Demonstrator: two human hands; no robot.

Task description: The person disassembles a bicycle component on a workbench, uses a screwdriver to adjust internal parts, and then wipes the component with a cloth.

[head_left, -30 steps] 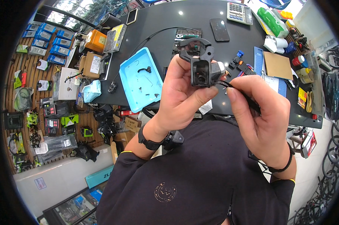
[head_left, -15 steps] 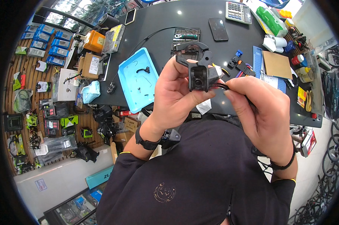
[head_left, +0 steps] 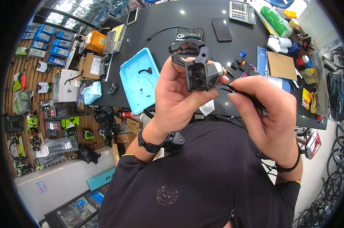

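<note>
My left hand (head_left: pixel 175 98) is closed round a black bicycle brake-shift lever (head_left: pixel 196 74), whose open, hollow end faces me. The curved lever blade points away, toward the far side of the table. Close by on the right, my right hand (head_left: pixel 269 106) pinches a slim dark tool (head_left: pixel 226 89) that looks like tweezers. Its thin tips reach to the lever's right side near my left thumb; whether they touch it, I cannot tell. The rest of the tool is mostly behind my right fingers.
On the black table (head_left: pixel 156 22), a light blue tray (head_left: pixel 128 85) holds small parts. Beyond my hands lie a ratchet tool (head_left: pixel 189 37) on a black case, a phone (head_left: pixel 221 29) and a calculator (head_left: pixel 242 13). Blue-handled tools (head_left: pixel 239 57) and a blue cutting mat (head_left: pixel 261 59) lie right.
The lever has shifted slightly left and turned in my left hand, its blade lower in view. The slim tool has tilted and shows more of its length; my right hand barely moved.
</note>
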